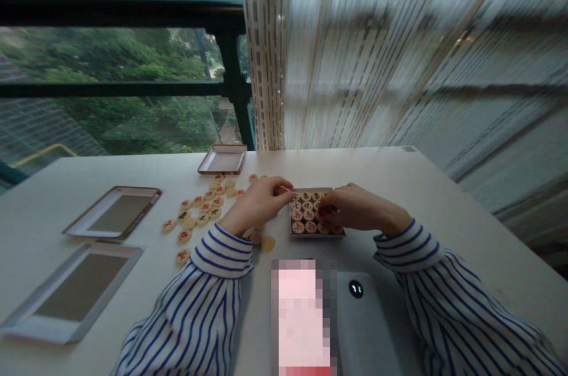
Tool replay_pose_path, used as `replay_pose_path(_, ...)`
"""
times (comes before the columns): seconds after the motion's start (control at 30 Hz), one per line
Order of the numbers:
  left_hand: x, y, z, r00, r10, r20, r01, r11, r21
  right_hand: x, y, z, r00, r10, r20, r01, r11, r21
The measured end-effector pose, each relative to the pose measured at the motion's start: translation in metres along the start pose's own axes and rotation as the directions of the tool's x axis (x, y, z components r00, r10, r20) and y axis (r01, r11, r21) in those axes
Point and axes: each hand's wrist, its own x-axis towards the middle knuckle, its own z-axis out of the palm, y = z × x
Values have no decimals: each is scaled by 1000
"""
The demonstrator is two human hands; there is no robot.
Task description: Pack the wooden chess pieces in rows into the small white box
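A small shallow box (317, 236) holds rows of round Chinese chess pieces (310, 226), some marked red, others black. My left hand (261, 201) is at the box's far left corner, thumb and curved fingers closed against its edge. Over the right part of the box is my right hand (359, 208), its fingers bent down and pinched together among the pieces. Whatever sits between those fingertips is hidden. Loose chess pieces (205, 207) lie scattered left of my left hand, some face up and some blank side up. A few more are partly covered by my left wrist.
An empty-looking lid (222, 172) lies at the table's far side. Two shallow trays, a brown-rimmed one (148, 210) and a grey-white one (73, 334), lie at left. Nearest me are a pixelated pink object (299, 317) and a white power bank (366, 329) with a lit display.
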Motion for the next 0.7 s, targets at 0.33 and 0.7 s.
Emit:
replay_pose_path(0.33,-1,1,-2,1000,-26,-4,26,1000,-6,-6,0,-10,992,54,-113,-67,991,-115)
replay_pose_path(0.7,-5,0,-15,995,-14,-98,14,1000,3,-3,0,-14,909,90,-406,-158,978,-137)
